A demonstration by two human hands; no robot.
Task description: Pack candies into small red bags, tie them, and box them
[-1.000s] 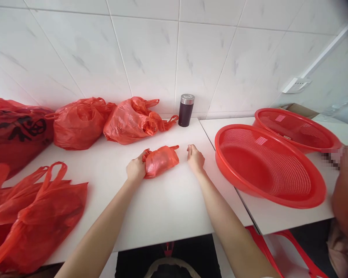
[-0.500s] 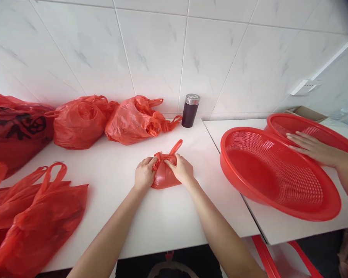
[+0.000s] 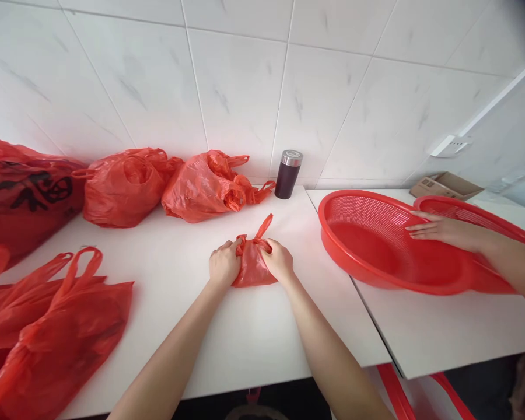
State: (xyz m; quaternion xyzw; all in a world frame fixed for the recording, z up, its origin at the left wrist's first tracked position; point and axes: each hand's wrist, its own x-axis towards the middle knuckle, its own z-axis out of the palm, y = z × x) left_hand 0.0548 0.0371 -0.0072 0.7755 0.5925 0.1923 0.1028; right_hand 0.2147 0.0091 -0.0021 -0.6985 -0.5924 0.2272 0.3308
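White bench (image 3: 157, 262) here | tiled wall (image 3: 240, 87) behind | my left grip (image 3: 224, 263), right grip (image 3: 280, 261) both clutching a small red bag (image 3: 254, 271)!

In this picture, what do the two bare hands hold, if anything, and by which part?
The small red bag: the left hand grips its upper left side, the right hand its upper right side, near the gathered top.
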